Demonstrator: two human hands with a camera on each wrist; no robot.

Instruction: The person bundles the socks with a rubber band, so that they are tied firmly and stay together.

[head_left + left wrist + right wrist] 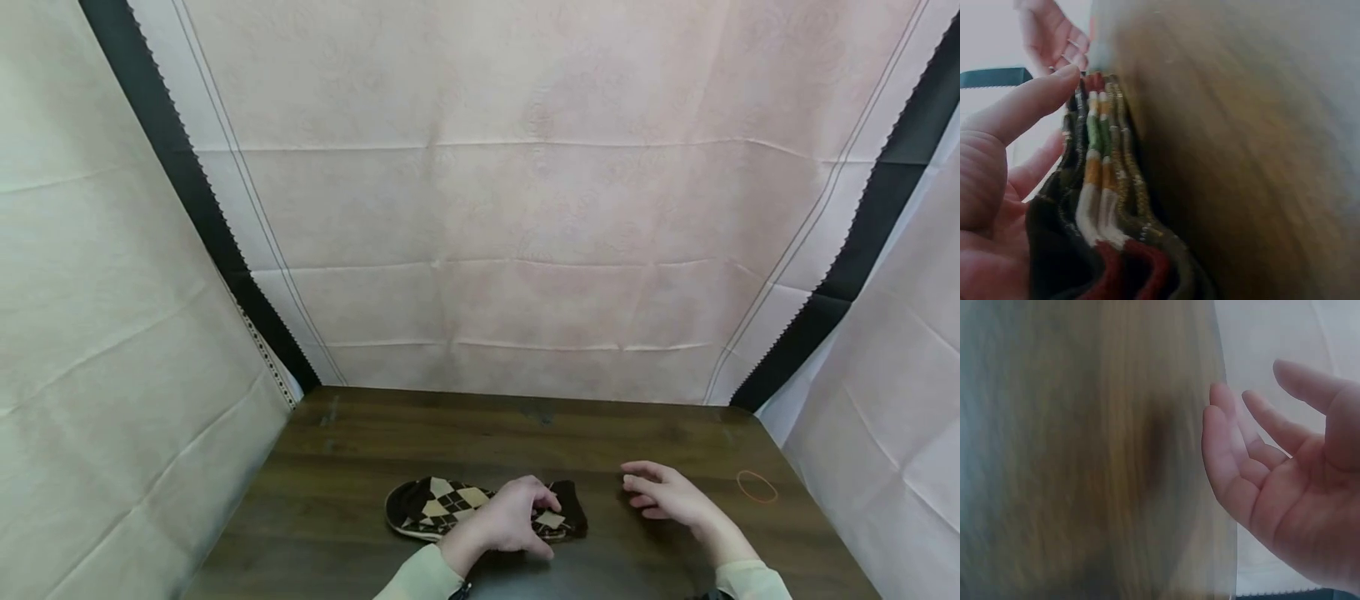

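A stack of folded socks [435, 507] lies lengthwise on the table, its top one dark with cream diamonds. Along the edge, the left wrist view shows several layers [1094, 187] in dark, white, orange, green and red. Over the stack's right part is my left hand [513, 517], fingers loosely bent and thumb spread apart near its front edge. Whether the fingertips touch the fabric is hard to tell. My right hand [663, 493] is held above the table to the right of the socks, palm turned inward, fingers relaxed, with nothing in it.
An orange rubber band [757, 487] lies on the dark wooden table [337, 467] right of my right hand. Pale fabric walls [525, 250] with black strips at the corners enclose the back and both sides.
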